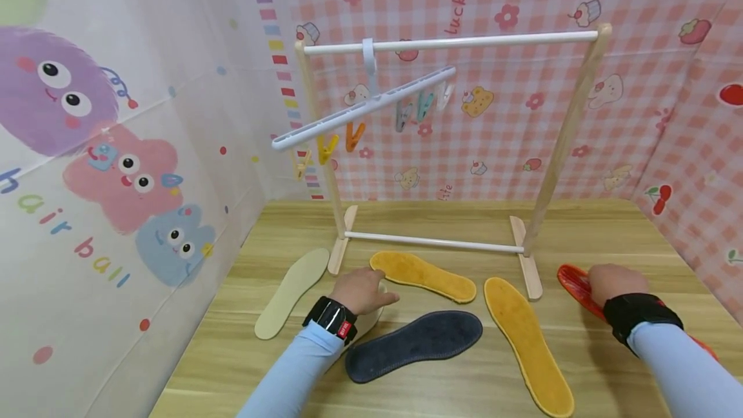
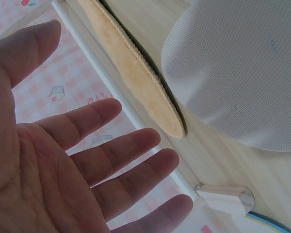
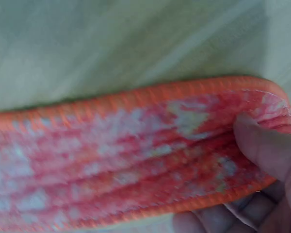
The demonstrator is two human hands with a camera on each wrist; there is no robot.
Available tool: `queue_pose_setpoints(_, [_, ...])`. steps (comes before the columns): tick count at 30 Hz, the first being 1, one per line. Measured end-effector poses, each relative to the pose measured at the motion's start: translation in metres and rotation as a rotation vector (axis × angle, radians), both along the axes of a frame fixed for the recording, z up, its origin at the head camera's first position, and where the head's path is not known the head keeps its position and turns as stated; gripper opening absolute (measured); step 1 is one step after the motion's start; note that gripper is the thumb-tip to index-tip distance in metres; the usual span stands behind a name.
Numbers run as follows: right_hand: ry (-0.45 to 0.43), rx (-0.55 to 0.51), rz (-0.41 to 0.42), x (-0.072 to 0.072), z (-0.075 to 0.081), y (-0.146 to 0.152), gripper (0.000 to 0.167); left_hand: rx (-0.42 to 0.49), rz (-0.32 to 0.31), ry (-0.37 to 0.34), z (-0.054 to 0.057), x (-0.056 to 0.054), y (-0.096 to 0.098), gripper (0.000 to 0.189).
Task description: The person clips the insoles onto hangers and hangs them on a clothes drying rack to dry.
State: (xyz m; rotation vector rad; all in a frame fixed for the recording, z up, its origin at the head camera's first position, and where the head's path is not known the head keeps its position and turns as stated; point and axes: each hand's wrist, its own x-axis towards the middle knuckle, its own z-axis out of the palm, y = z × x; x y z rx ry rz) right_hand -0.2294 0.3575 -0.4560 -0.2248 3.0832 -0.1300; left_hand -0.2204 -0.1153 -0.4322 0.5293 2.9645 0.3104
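My right hand (image 1: pixel 618 281) grips a red patterned insole (image 3: pixel 111 160) with orange stitched edging, near the table's right side. In the right wrist view its thumb lies on top of one end, with fingers curled beneath. My left hand (image 1: pixel 361 290) hovers with spread fingers over a pale insole (image 1: pixel 367 322), partly hidden below it, and holds nothing. Close to its fingertips lies a mustard-yellow insole (image 1: pixel 426 274), also visible in the left wrist view (image 2: pixel 136 73). Nearby on the table are a dark grey insole (image 1: pixel 415 344), another yellow insole (image 1: pixel 528 347) and a cream insole (image 1: pixel 293 292).
A wooden rack (image 1: pixel 560 140) with white rods stands at the back of the wood-grain table (image 1: pixel 464 389). From its top rod hangs a tilted white hanger (image 1: pixel 348 115) carrying several coloured clips (image 1: pixel 354 137). Printed cloths (image 1: pixel 406 173) enclose the back and sides.
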Motion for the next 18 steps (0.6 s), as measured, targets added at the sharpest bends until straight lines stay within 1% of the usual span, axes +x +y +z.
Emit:
queue_pose_setpoints(4, [0.002, 0.006, -0.003, 0.002, 0.003, 0.000, 0.015, 0.000, 0.004, 0.000, 0.000, 0.000, -0.001, 0.058])
queue_pose_setpoints(8, [-0.053, 0.002, -0.016, 0.002, 0.012, 0.000, 0.007, -0.006, 0.012, -0.005, 0.000, -0.001, 0.000, 0.059])
queue_pose_setpoints(11, [-0.084, -0.015, -0.031, 0.001, 0.021, -0.002, 0.007, -0.007, 0.017, -0.010, 0.000, -0.001, 0.000, 0.060])
queue_pose_setpoints(18, [-0.059, -0.068, -0.043, 0.002, 0.038, -0.010, 0.005, -0.011, 0.004, -0.013, 0.001, -0.002, 0.001, 0.060])
